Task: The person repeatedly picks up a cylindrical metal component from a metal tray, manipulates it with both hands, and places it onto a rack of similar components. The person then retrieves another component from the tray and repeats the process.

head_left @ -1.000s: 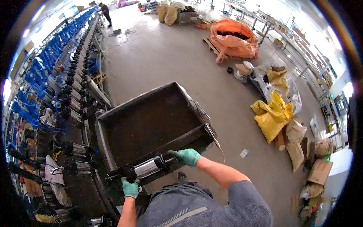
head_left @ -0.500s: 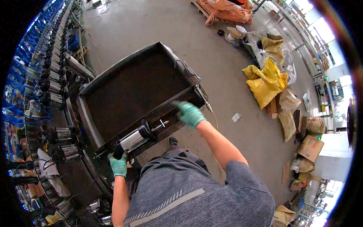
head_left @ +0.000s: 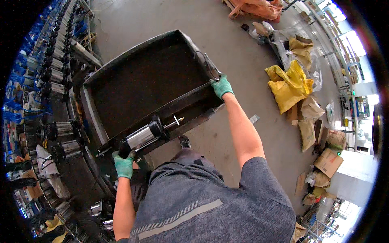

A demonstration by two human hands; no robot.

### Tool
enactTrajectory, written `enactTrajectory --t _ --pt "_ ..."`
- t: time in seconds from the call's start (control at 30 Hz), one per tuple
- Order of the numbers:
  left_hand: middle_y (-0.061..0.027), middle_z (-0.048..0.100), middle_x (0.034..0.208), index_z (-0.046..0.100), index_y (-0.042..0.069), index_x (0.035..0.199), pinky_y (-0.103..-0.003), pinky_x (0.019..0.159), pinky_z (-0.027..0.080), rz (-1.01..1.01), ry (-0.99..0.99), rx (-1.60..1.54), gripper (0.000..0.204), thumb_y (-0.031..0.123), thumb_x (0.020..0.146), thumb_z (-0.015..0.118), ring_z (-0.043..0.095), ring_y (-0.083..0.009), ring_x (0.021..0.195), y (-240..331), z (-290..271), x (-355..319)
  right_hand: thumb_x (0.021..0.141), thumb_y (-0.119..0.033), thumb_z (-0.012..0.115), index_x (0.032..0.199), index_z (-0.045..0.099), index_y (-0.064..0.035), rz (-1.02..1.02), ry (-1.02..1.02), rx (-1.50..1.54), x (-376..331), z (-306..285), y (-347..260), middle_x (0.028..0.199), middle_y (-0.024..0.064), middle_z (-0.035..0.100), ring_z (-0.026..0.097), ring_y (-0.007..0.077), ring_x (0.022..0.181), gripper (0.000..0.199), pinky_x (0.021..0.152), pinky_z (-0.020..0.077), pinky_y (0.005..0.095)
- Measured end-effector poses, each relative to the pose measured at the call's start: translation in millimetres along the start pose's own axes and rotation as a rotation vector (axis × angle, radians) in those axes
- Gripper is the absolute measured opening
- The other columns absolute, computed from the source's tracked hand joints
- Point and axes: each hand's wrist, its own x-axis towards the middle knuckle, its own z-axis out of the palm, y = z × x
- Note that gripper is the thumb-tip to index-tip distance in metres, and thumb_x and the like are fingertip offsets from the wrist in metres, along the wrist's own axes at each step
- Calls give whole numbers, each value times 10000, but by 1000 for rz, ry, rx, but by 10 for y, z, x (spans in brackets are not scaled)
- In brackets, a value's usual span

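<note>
Concrete factory floor surrounds a dark metal tray cart. Its handle is gripped by the right hand; a chrome cylinder is clasped by the left hand. Steadying seems needed next.

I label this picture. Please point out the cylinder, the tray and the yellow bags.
cylinder [head_left: 142, 137], head view, on its shiny middle
tray [head_left: 146, 81], head view, on its dark floor
yellow bags [head_left: 289, 83], head view, on the largest bag
</note>
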Motion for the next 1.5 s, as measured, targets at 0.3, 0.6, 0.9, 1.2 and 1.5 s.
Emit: enactTrajectory --t 0.3,0.6,0.9,1.2,1.5 --pt "-167 685 1129 500 -31 1253 -398 934 519 40 16 38 736 320 775 937 645 -282 1021 -252 -7 9 976 -207 554 970 646 -68 -172 -578 469 -1184 419 -313 809 24 602 528 143 709 167 622 462 322" --pt "-138 674 1072 504 -22 1252 -367 910 524 -25 37 10 735 303 763 947 641 -251 974 49 3 -106 984 -222 487 869 687 -100 234 -688 792 -1508 644 -449 709 18 568 529 122 578 260 478 406 293" --pt "-174 711 1141 540 -23 1252 -393 937 533 48 47 126 791 382 720 963 678 -297 1035 -58 -23 -44 942 -205 501 816 667 -86 216 -648 655 -1492 739 -486 688 31 567 503 132 542 240 467 385 312" --pt "-178 706 1145 547 -33 1247 -393 939 529 43 71 218 795 384 715 967 674 -298 1031 84 -34 -91 939 -213 509 809 655 -74 185 -635 696 -1491 771 -456 674 31 560 491 136 561 240 487 387 315" --pt "-160 671 1140 484 -30 1304 -386 952 513 -14 27 -4 796 332 764 944 636 -274 1036 115 14 -145 1003 -99 597 1257 511 -70 13 -677 520 -1322 109 -374 879 42 598 593 162 704 270 606 522 356"
